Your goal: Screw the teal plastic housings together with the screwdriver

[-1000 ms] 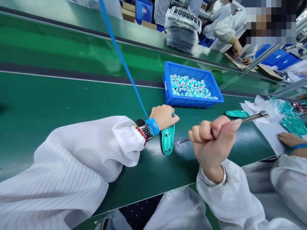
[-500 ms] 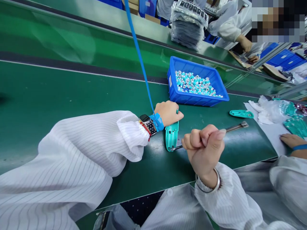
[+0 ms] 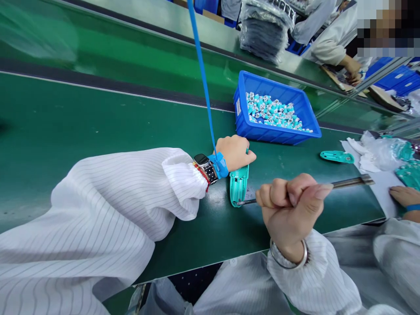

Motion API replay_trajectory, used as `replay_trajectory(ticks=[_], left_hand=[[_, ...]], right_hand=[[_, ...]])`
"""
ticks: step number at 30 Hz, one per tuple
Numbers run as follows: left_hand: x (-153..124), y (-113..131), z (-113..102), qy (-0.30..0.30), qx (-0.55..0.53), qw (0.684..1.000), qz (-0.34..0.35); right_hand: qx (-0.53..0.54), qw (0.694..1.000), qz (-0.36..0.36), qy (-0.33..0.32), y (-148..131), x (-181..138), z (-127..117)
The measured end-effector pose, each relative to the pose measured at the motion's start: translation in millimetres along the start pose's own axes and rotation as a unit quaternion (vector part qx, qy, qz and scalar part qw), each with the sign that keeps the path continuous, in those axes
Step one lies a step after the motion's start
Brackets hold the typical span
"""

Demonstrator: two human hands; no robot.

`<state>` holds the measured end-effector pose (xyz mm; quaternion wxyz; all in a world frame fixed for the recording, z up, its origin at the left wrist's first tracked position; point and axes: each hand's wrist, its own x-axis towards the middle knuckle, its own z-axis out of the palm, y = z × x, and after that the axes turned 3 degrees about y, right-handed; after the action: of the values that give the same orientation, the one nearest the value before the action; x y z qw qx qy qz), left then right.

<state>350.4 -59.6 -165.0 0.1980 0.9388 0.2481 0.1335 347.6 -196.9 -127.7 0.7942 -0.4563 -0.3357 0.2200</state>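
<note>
A teal plastic shell (image 3: 238,187) stands on its edge on the green bench (image 3: 98,127). My left hand (image 3: 234,152) is closed over its far end and holds it steady. A blue strap (image 3: 203,78) runs up from the band on that wrist. My right hand (image 3: 290,203) is a fist wrapped round long metal tweezers (image 3: 348,182). The tweezers' tip touches the near end of the shell.
A blue bin (image 3: 277,133) of several small teal-and-white parts sits just beyond my hands. Another teal shell (image 3: 336,156) lies to the right. A co-worker's hand (image 3: 402,194) rests on white paper at the right edge. Wrapped black stacks (image 3: 262,30) stand at the back.
My right hand brought the tweezers' tip from the bench surface onto the near end of the shell. My left hand kept its hold. The view drifted slightly.
</note>
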Motion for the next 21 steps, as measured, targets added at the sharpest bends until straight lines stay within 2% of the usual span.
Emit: replay_trajectory(ticks=[4, 10, 15, 21], left_hand=[[-0.1, 1.0, -0.4, -0.004, -0.001, 1.000, -0.003], [0.6, 1.3, -1.1, -0.003, 0.003, 1.000, -0.020], [1.8, -2.2, -0.7, 0.006, 0.003, 1.000, -0.028], [2.2, -4.2, -0.6, 0.011, 0.001, 1.000, -0.016]], right_hand=[[-0.006, 1.000, -0.005, 0.004, 1.0, 0.6, 1.7], [-0.064, 0.996, -0.054, 0.000, 8.4, 0.4, 10.8], [-0.058, 0.998, -0.017, -0.017, 8.4, 6.0, 8.8], [-0.061, 0.997, -0.015, 0.035, -3.4, 14.7, 2.9]])
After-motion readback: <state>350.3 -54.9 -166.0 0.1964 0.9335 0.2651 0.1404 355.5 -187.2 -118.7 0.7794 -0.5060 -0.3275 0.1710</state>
